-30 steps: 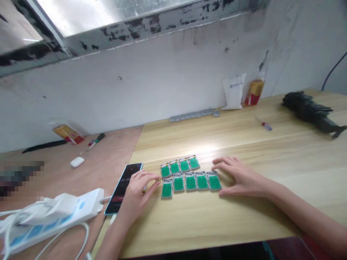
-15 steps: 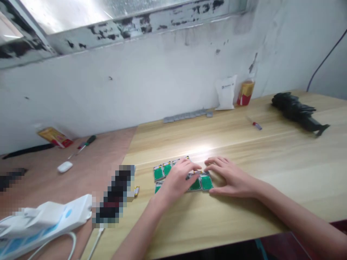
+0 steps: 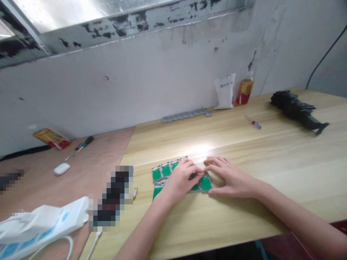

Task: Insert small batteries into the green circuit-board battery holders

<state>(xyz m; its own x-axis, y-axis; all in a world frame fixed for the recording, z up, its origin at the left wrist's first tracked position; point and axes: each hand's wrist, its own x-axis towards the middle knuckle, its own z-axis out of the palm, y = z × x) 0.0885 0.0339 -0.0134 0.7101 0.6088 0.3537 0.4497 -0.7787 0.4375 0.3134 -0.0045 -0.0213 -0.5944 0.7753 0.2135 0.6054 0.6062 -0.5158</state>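
Observation:
Two rows of small grey cases with green circuit boards (image 3: 156, 174) lie on the wooden table. My left hand (image 3: 181, 180) reaches over them and hides several. Its thumb and fingertips pinch a small silver-and-yellow battery (image 3: 200, 173) above the top edge of the rightmost board (image 3: 206, 183). Fingers apart, my right hand (image 3: 230, 177) rests at the right of that board. Its index fingertip comes close to the battery, and its thumb lies by the board's lower right corner. Another small battery (image 3: 135, 193) lies left of the rows.
A blurred-out dark device (image 3: 110, 200) and a white power strip (image 3: 67, 216) lie at the left. Grey covers (image 3: 187, 115) line the wall, near a white pouch (image 3: 225, 92) and a bottle (image 3: 244, 92). A small screwdriver (image 3: 256, 124) and black plastic bag (image 3: 295, 108) lie farther right.
My left fingers have brought the battery slightly right, to the top of the rightmost board. My right hand stays almost in place. The whole view has shifted slightly.

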